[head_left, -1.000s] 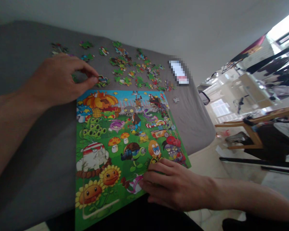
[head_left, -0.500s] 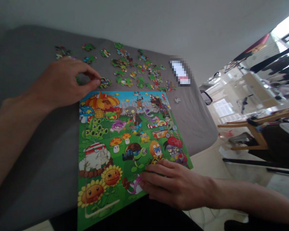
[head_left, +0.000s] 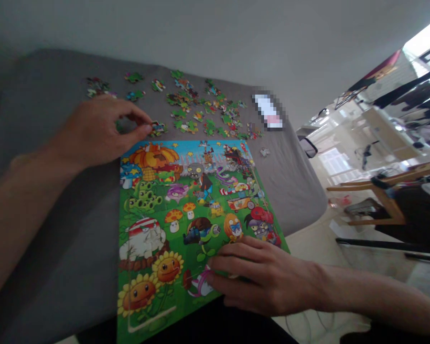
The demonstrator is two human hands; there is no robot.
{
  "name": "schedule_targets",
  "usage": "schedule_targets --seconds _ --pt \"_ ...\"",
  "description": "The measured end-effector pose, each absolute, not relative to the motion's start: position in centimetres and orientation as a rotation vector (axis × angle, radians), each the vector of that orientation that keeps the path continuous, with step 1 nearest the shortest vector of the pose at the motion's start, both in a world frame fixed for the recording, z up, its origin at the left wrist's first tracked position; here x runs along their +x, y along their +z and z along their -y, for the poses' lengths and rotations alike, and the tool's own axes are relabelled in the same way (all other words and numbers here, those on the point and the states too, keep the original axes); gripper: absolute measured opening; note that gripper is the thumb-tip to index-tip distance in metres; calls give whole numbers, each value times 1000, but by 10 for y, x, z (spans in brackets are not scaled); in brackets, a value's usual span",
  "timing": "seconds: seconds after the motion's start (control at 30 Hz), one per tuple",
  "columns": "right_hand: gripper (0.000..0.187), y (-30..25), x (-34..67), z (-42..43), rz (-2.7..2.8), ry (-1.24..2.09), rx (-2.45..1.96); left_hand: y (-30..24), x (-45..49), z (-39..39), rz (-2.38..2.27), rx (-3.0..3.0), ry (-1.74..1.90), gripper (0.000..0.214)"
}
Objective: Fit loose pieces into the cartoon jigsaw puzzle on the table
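Note:
My left hand point(head_left: 96, 131) pinches a puzzle piece point(head_left: 159, 127) between thumb and forefinger, just past the far edge of the picture board. The colourful puzzle board point(head_left: 197, 248) shows cartoon plants and zombies on green, with a groove line near its border. On the board's near right part lies my right hand point(head_left: 260, 274), fingers stretched out over the picture, with nothing seen in them. Loose puzzle pieces point(head_left: 186, 126) are scattered beyond the board, some overlapping. A single pale piece point(head_left: 264, 151) sits apart at the right.
All this rests on a grey cloth-covered surface point(head_left: 286, 191) against a pale wall. A pixelated phone-like object point(head_left: 268, 112) lies at its far right. Farther right are a wooden chair frame point(head_left: 383, 200) and the floor. Black fabric point(head_left: 222, 325) shows below the board.
The view has shifted slightly, so the board and pieces appear a little lower. My left hand keeps its pinch on the puzzle piece; my right hand stays on the board.

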State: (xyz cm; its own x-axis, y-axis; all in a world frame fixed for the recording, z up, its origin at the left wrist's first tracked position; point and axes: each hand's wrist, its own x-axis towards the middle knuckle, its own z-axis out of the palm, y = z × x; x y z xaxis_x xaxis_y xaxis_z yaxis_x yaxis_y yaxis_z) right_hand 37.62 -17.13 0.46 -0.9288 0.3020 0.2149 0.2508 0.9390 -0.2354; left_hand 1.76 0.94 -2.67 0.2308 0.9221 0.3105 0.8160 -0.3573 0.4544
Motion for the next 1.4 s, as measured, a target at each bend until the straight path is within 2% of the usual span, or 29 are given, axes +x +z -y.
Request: schedule_targets --seconds 0.13,0.23,0.37,0.47,0.63,0.8,0.9,1.0,1.17,1.27,1.4 --pt "26 15 379 124 2657 319 -510 -14 31 2 -1679 2048 799 54" --pt "26 12 371 67 2464 492 -612 -12 41 6 -1569 1883 781 54" --pt "36 -2 342 1 2222 943 -841 -15 50 9 -1428 1799 758 52" --pt "40 -16 320 -23 2109 1216 -842 -17 54 10 -1408 1830 716 52" --pt "34 -37 307 -26 1906 1517 -778 -18 58 15 -1370 1817 663 49" --pt "28 -39 317 -20 1919 1585 -778 -21 67 20 -1345 1919 640 47" --pt "27 -27 337 -27 2067 1467 -672 -27 69 23 -1329 2058 686 49" --pt "29 -15 364 -39 2265 1362 -565 -34 65 22 -1260 2226 732 42" --pt "33 -12 394 -47 2331 1607 -711 -41 53 16 -1199 2450 719 28" --pt "20 -10 400 -45 2286 1743 -785 -42 54 18 -1098 2582 677 25" --pt "10 -3 399 -41 2357 1804 -739 -44 78 41 -876 2833 689 34"
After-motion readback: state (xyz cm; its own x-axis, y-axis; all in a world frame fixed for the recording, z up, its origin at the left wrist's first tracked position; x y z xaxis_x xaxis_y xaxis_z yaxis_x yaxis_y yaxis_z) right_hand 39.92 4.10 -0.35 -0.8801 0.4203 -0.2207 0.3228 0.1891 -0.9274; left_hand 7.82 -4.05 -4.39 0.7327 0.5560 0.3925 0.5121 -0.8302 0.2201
